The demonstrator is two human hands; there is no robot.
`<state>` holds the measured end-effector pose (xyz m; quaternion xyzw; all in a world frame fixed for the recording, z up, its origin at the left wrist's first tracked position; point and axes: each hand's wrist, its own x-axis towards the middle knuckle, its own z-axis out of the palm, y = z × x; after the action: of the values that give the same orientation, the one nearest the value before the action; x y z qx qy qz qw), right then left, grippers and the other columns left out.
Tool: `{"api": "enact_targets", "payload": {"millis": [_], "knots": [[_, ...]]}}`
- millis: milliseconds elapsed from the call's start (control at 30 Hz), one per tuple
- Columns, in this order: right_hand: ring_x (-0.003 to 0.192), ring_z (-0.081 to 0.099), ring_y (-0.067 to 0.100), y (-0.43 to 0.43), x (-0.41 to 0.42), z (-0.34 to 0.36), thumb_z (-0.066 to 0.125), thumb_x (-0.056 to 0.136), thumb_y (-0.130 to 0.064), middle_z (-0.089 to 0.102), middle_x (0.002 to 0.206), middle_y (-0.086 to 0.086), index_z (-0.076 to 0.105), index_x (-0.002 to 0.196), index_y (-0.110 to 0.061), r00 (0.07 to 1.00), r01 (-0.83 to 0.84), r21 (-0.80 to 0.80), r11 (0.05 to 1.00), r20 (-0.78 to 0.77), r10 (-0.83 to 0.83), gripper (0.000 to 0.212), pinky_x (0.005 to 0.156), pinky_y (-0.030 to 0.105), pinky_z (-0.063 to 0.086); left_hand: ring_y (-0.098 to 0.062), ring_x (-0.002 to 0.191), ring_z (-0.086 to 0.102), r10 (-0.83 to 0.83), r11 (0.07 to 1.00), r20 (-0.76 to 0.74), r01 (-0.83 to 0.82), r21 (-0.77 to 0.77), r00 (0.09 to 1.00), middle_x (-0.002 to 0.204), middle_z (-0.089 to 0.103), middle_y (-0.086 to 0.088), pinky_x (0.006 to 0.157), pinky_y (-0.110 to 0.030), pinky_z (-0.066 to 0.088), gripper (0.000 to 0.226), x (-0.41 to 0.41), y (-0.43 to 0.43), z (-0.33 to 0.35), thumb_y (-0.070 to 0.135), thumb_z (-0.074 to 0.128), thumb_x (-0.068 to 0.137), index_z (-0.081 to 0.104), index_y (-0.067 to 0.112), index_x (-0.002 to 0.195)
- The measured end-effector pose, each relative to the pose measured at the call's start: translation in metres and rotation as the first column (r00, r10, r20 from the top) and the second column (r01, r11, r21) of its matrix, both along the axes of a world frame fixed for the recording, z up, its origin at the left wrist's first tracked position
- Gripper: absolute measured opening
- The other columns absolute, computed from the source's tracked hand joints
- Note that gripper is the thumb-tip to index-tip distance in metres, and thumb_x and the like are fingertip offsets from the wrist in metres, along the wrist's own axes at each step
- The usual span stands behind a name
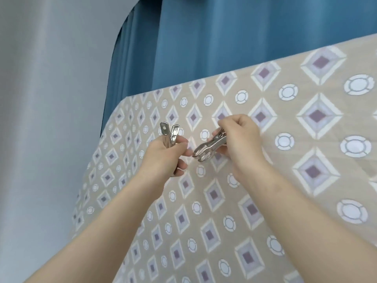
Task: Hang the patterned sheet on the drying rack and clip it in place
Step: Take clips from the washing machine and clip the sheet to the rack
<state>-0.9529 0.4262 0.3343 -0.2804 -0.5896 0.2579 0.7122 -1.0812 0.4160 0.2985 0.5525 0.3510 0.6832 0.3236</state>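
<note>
The patterned sheet [285, 180], beige with diamonds and circles, hangs draped over a rack that it hides; its top edge runs from the middle left up to the right. My left hand [163, 158] grips a metal clip [170, 135] whose handles stick up out of the fist. My right hand [238, 139] pinches a second metal clip [208, 148] by its handles, jaws pointing down and left toward my left fingers. Both hands hover in front of the sheet, below its top edge.
A blue curtain [224, 37] hangs behind the sheet. A pale grey curtain [51, 119] fills the left side. The sheet's left edge [98, 156] falls away next to the grey curtain.
</note>
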Motion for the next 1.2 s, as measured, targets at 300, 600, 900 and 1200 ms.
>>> {"api": "enact_targets", "payload": {"millis": [300, 600, 900, 1200], "knots": [[0.063, 0.058, 0.025, 0.106, -0.157, 0.004, 0.049, 0.086, -0.007, 0.057, 0.066, 0.004, 0.048, 0.076, -0.018, 0.998, 0.070, 0.014, 0.997, -0.002, -0.070, 0.015, 0.057, 0.029, 0.046, -0.007, 0.038, 0.044, 0.053, 0.998, -0.160, -0.050, 0.023, 0.986, 0.073, 0.062, 0.002, 0.045, -0.020, 0.041, 0.014, -0.172, 0.114, 0.002, 0.012, 0.053, 0.090, 0.055, 0.020, 0.078], [0.066, 0.061, 0.026, 0.185, -0.238, 0.003, 0.050, 0.085, -0.008, 0.058, 0.069, 0.003, 0.050, 0.075, -0.018, 0.992, 0.119, -0.030, 0.992, 0.039, -0.118, 0.014, 0.055, 0.027, 0.044, -0.009, 0.043, 0.046, 0.121, 0.993, -0.201, -0.116, 0.035, 0.972, 0.078, 0.059, 0.000, 0.051, -0.024, 0.042, 0.018, -0.261, 0.197, 0.007, 0.012, 0.053, 0.088, 0.052, 0.019, 0.072], [0.062, 0.061, 0.023, 0.240, -0.278, 0.013, 0.050, 0.085, -0.010, 0.059, 0.069, 0.002, 0.051, 0.076, -0.019, 0.989, 0.122, 0.005, 0.993, 0.084, -0.122, 0.013, 0.063, 0.034, 0.046, -0.022, 0.078, 0.061, 0.343, 0.938, -0.275, -0.310, 0.156, 0.898, 0.075, 0.056, 0.002, 0.069, -0.035, 0.052, 0.014, -0.304, 0.270, 0.015, 0.017, 0.048, 0.089, 0.057, 0.023, 0.080], [0.056, 0.059, 0.019, 0.262, -0.317, 0.019, 0.049, 0.088, -0.011, 0.058, 0.069, 0.001, 0.049, 0.076, -0.019, 0.963, 0.251, -0.002, 0.968, 0.104, -0.249, 0.014, 0.036, 0.012, 0.033, -0.022, 0.085, 0.060, 0.298, 0.954, -0.443, -0.286, 0.096, 0.846, 0.093, 0.060, 0.004, 0.082, -0.040, 0.052, 0.019, -0.343, 0.336, 0.023, 0.039, 0.047, 0.088, 0.051, 0.029, 0.104]]}}
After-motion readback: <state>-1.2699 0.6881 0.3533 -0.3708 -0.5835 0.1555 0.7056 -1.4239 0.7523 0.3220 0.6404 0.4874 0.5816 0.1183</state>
